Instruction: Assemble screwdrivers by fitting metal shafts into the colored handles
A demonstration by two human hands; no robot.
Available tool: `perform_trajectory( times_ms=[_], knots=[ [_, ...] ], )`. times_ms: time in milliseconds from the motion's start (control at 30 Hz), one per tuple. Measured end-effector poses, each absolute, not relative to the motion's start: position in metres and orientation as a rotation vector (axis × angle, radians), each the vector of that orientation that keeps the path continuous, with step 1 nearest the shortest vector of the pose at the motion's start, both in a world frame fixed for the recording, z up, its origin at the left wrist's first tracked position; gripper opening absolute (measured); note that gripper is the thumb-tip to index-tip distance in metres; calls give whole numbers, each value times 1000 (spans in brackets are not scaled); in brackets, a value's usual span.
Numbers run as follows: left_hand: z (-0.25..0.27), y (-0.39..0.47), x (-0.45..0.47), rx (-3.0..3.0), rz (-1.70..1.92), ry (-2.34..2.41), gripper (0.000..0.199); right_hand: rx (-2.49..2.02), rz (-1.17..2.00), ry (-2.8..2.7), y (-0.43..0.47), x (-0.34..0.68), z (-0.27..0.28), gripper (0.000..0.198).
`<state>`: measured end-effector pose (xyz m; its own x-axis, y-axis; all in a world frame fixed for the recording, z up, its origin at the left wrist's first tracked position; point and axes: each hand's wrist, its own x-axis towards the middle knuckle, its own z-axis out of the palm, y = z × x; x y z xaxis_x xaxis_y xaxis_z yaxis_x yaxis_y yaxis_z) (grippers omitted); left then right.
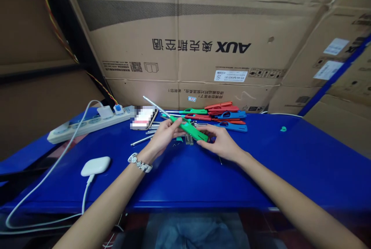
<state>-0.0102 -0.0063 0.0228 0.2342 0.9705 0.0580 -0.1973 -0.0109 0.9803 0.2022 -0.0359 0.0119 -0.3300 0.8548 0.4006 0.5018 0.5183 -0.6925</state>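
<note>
A green long-necked lighter (189,128) is held above the blue table, its metal tube slanting up to the left. My left hand (165,135) grips it near the base of the tube, thumb on top. At the handle's lower end, my right hand (218,140) closes its thumb and fingers around the green body. Behind lie more lighters: a green one (194,111), several red ones (223,108) and blue ones (233,126). Loose metal tubes (142,140) lie left of my left hand. Small clear pieces (189,139) rest beneath the held lighter.
A phone (144,117) leans at the back left beside a white power strip (87,124). A white earbud case (95,166) with a cable sits at the left. Cardboard (185,21) walls the table's back. A small green piece (283,129) lies at right.
</note>
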Motion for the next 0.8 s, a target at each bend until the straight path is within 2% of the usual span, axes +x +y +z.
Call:
perform_trajectory(
  times_ms=[100,233,300,467,633,800],
  knots=[
    [24,-19,-24,1447,972,1197,46,-1097,482,-2084,-42,204,10,34],
    [41,-43,-42,2091,797,1597,55,-1071,450,-2236,-50,208,13,35],
    [50,-50,-43,2332,793,1509,51,-1058,457,-2325,-53,209,15,35],
    [47,-45,-24,2552,627,1048,23,-1011,503,-2478,-57,206,14,32],
    [29,-30,-4,2642,413,976,30,-1000,438,-2511,-54,207,9,23],
    [21,-17,5,2622,464,1010,24,-1105,487,-2246,-44,224,10,24]
  ],
)
